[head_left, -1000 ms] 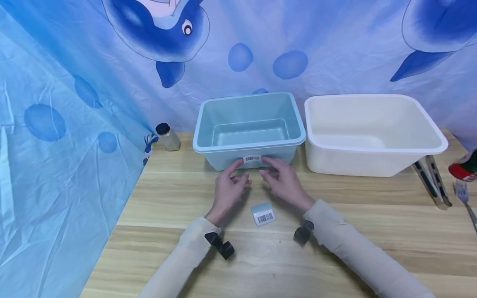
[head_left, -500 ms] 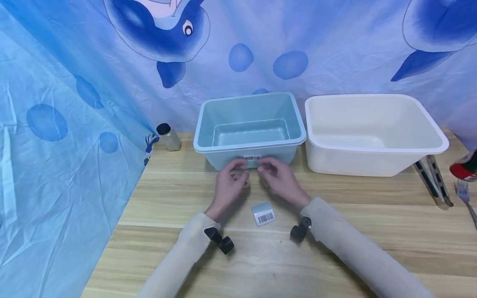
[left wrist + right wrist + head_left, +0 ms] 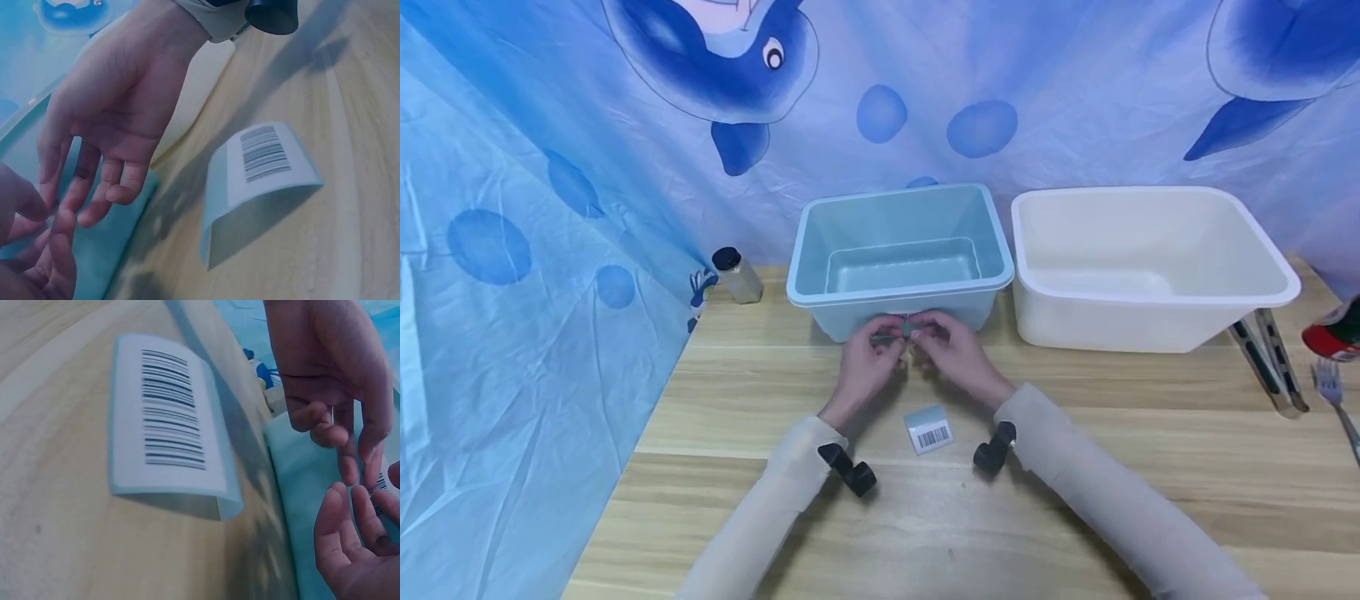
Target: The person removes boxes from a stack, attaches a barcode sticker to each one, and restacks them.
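A light blue plastic bin [image 3: 827, 319] stands on the table, with a white barcode sticker [image 3: 379, 490] on its front wall. My left hand [image 3: 870, 357] and right hand [image 3: 957, 354] meet at this sticker, index fingers against the bin and largely covering it in the head view. Thumbs sit close beneath, with fingers loosely bent. In the left wrist view, the fingertips of both hands nearly meet over the blue wall. A second barcode sticker [image 3: 931, 430], bent upward on bluish backing, lies on the table between my forearms.
A white bin [image 3: 1108, 325] stands right of the blue one. A black-capped jar [image 3: 739, 275] is at the back left. Metal tongs [image 3: 1270, 362], a fork [image 3: 1330, 387] and a red-and-dark can [image 3: 1333, 333] lie at the right. A blue curtain [image 3: 925, 75] hangs behind.
Both hands have drawn inward along the bin's front, fingertips closing together over the sticker, which showed between them before. The loose sticker and bins have stayed put.
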The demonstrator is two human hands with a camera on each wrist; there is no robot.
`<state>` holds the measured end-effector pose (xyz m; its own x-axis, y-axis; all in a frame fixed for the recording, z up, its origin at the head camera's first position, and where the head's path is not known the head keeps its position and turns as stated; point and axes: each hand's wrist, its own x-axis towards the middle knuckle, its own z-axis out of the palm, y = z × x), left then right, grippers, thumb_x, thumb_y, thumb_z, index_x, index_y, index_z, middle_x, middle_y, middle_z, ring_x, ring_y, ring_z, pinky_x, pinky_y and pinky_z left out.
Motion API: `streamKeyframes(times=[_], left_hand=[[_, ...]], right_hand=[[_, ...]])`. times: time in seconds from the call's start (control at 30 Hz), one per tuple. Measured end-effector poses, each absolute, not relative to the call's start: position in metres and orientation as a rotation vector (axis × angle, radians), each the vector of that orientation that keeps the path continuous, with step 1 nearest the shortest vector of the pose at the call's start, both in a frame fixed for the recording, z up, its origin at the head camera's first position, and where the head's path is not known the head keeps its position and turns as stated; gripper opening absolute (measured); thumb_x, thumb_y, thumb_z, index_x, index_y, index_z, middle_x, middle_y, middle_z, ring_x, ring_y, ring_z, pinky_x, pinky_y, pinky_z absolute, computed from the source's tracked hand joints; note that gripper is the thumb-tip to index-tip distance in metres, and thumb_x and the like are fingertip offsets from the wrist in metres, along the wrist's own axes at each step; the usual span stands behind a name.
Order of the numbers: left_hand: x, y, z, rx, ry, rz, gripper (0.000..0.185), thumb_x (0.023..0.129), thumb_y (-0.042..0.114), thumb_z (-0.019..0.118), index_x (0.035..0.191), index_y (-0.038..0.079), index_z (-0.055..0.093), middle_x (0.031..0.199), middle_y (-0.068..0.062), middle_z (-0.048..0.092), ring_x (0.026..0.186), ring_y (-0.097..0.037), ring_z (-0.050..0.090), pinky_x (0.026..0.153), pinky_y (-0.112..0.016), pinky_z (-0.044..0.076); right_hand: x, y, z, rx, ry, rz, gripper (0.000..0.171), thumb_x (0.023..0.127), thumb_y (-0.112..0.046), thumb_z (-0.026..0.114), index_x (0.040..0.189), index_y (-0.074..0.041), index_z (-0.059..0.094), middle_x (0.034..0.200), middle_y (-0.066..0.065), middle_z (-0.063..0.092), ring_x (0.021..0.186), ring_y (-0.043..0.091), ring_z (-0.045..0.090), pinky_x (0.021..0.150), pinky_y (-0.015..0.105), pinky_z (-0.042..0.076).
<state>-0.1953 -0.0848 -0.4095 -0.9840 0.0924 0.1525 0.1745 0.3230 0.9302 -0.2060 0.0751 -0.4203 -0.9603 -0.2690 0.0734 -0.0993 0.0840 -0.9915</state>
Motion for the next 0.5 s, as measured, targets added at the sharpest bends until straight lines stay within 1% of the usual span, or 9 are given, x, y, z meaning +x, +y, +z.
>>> streamKeyframes(times=[0.07, 0.13, 0.2, 0.27, 0.37, 0.43, 0.5], left_hand=[[-0.196, -0.086, -0.408, -0.248, -2.493, -1.791, 0.031, 0.085, -0.005, 0.06, 0.116, 0.0, 0.063, 0.106, -0.02, 0.065, 0.063, -0.036, 0.064, 0.057, -0.039, 0.059], [-0.196, -0.088, -0.409, -0.234, -2.498, -1.827, 0.032, 0.086, -0.004, 0.061, 0.118, 0.001, 0.062, 0.107, -0.021, 0.064, 0.061, -0.027, 0.063, 0.058, -0.036, 0.059], [-0.193, -0.091, -0.409, -0.178, -2.498, -1.927, 0.032, 0.088, -0.003, 0.06, 0.12, 0.003, 0.061, 0.107, -0.024, 0.063, 0.06, -0.019, 0.062, 0.056, -0.031, 0.057], [-0.187, -0.094, -0.41, -0.103, -2.496, -2.019, 0.033, 0.089, -0.002, 0.059, 0.122, 0.004, 0.061, 0.106, -0.027, 0.062, 0.06, -0.014, 0.062, 0.055, -0.026, 0.055], [-0.172, -0.1, -0.412, -0.046, -2.534, -2.067, 0.034, 0.09, 0.0, 0.059, 0.123, 0.005, 0.061, 0.103, -0.027, 0.064, 0.064, -0.014, 0.064, 0.057, -0.025, 0.054], [-0.159, -0.105, -0.412, -0.086, -2.609, -1.979, 0.033, 0.089, 0.0, 0.06, 0.122, 0.006, 0.063, 0.1, -0.024, 0.067, 0.069, -0.016, 0.065, 0.061, -0.025, 0.055], [-0.145, -0.11, -0.414, -0.135, -2.691, -1.866, 0.033, 0.087, 0.001, 0.062, 0.119, 0.008, 0.065, 0.098, -0.019, 0.07, 0.074, -0.016, 0.065, 0.064, -0.024, 0.055]], right_hand=[[-0.207, 0.076, -0.42, -0.389, 2.229, -2.0, 0.03, 0.095, -0.008, 0.057, 0.125, -0.001, 0.057, 0.103, 0.023, 0.064, 0.088, 0.044, 0.065, 0.07, 0.049, 0.058], [-0.207, 0.079, -0.42, -0.392, 2.253, -1.977, 0.031, 0.095, -0.007, 0.057, 0.125, -0.001, 0.056, 0.102, 0.024, 0.064, 0.087, 0.043, 0.066, 0.067, 0.047, 0.059], [-0.203, 0.083, -0.421, -0.414, 2.311, -1.912, 0.033, 0.094, -0.005, 0.057, 0.126, 0.0, 0.055, 0.101, 0.023, 0.065, 0.085, 0.039, 0.067, 0.066, 0.043, 0.059], [-0.197, 0.087, -0.422, -0.477, 2.407, -1.806, 0.035, 0.092, -0.002, 0.058, 0.126, 0.002, 0.055, 0.1, 0.021, 0.066, 0.085, 0.033, 0.067, 0.069, 0.038, 0.059], [-0.181, 0.097, -0.421, -0.576, 2.537, -1.625, 0.037, 0.088, -0.002, 0.06, 0.125, 0.004, 0.055, 0.1, 0.015, 0.069, 0.089, 0.024, 0.067, 0.079, 0.033, 0.058], [-0.169, 0.103, -0.419, -0.605, 2.596, -1.533, 0.037, 0.087, -0.003, 0.061, 0.123, 0.003, 0.057, 0.1, 0.013, 0.07, 0.091, 0.021, 0.067, 0.084, 0.033, 0.057], [-0.158, 0.109, -0.417, -0.594, 2.619, -1.485, 0.035, 0.086, -0.004, 0.062, 0.12, 0.002, 0.059, 0.1, 0.011, 0.07, 0.091, 0.02, 0.067, 0.084, 0.035, 0.057]])
